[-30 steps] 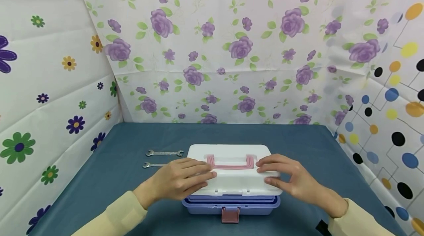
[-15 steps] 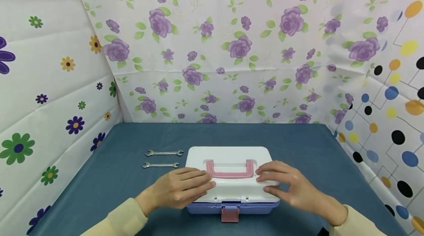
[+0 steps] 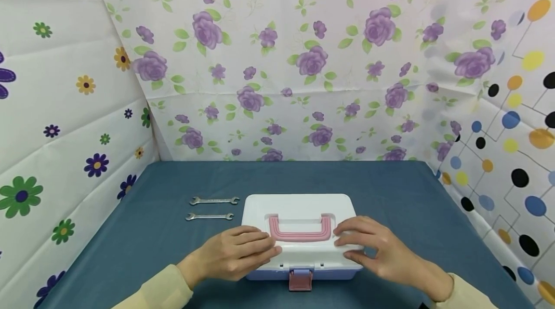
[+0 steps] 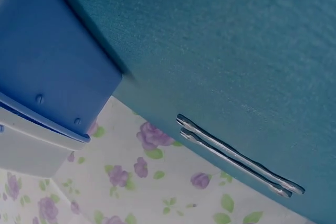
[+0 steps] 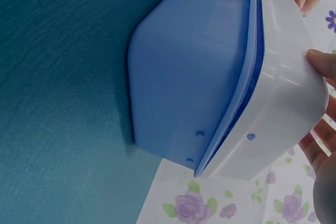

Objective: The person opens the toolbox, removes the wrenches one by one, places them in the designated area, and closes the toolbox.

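Observation:
A toolbox with a white lid (image 3: 308,255) and blue-purple base (image 3: 260,275) stands in front of me. Its pink handle (image 3: 300,236) lies flat on top, and a pink latch (image 3: 300,281) hangs loose at the front. My left hand (image 3: 236,253) rests on the lid's left side, fingers fairly straight. On the right side, my right hand (image 3: 377,249) touches the lid with spread fingers, its thumb (image 5: 323,64) near the front edge in the right wrist view. The lid is down over the base, with a narrow dark-blue line along the seam.
Two open-ended wrenches, an upper one (image 3: 214,200) and a lower one (image 3: 209,216), lie side by side left of the toolbox. A blue cloth (image 3: 165,232) covers the table. Patterned sheets (image 3: 282,58) stand around its back and sides.
The lid has come down and forward onto the base, hiding the inner rim that showed earlier. Both hands have moved down with it. The lower wrench is now fully visible.

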A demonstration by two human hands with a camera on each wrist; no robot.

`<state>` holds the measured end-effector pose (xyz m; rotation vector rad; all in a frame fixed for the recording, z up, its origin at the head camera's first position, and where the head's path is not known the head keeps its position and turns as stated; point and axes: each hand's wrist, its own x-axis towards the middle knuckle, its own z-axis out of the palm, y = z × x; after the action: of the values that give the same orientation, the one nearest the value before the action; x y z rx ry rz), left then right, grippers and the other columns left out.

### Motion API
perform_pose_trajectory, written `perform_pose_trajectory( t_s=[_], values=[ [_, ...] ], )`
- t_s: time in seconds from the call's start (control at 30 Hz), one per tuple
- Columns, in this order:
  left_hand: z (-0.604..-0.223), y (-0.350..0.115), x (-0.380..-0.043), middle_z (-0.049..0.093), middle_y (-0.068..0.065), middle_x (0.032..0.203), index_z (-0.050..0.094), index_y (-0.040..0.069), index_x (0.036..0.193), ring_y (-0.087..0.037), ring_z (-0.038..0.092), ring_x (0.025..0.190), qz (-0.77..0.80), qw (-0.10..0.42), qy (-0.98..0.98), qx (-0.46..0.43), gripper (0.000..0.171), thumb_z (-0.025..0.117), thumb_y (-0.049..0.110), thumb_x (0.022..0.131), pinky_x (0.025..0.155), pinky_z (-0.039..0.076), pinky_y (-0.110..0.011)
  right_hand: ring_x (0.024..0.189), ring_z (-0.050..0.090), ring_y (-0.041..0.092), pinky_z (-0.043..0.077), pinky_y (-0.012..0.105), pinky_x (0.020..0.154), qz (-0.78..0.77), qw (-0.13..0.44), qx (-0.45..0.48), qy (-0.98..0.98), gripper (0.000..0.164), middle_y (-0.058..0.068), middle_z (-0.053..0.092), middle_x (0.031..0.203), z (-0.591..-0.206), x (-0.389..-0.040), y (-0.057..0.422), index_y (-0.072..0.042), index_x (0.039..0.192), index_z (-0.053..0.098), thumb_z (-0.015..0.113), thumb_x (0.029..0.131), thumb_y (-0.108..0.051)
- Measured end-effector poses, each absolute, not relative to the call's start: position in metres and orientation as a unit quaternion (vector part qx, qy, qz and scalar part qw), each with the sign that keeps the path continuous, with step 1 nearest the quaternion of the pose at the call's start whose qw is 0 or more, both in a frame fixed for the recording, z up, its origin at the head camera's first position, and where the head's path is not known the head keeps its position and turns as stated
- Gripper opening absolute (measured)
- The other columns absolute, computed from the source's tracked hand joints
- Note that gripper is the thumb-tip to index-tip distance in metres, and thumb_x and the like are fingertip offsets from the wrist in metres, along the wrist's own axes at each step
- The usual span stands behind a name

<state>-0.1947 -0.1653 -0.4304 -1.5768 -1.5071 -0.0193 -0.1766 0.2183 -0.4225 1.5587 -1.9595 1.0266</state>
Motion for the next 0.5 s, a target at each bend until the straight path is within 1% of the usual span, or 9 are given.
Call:
perform_pose_trajectory(
  t_s=[0.17,0.37,0.5],
  values=[
    [-0.432,-0.165,-0.193,0.075,-0.004,0.122,0.074,0.011,0.131,-0.014,0.071,0.11,-0.008,0.461,-0.617,-0.638,0.031,0.055,0.022,0.109,0.097,0.057,-0.03,0.109,0.062,0.026,0.049,0.025,0.1,0.372,0.216,0.56,-0.709,0.047,0.015,0.066,0.124,-0.425,-0.176,0.218,-0.009,0.121,0.072,0.086,0.079,0.005],
    [-0.435,-0.164,-0.191,0.076,-0.004,0.119,0.076,0.01,0.127,-0.015,0.072,0.108,-0.035,0.463,-0.617,-0.636,0.029,0.057,0.022,0.108,0.095,0.058,-0.03,0.108,0.062,0.025,0.049,0.025,0.097,0.375,0.224,0.553,-0.709,0.047,0.015,0.067,0.123,-0.431,-0.174,0.217,-0.01,0.121,0.073,0.087,0.079,0.004],
    [-0.438,-0.164,-0.189,0.076,-0.004,0.118,0.076,0.01,0.127,-0.016,0.072,0.107,-0.048,0.457,-0.625,-0.631,0.03,0.058,0.022,0.107,0.092,0.058,-0.03,0.108,0.061,0.024,0.048,0.025,0.096,0.381,0.221,0.547,-0.712,0.05,0.015,0.067,0.123,-0.433,-0.174,0.217,-0.01,0.121,0.073,0.087,0.076,0.006]
  ],
)
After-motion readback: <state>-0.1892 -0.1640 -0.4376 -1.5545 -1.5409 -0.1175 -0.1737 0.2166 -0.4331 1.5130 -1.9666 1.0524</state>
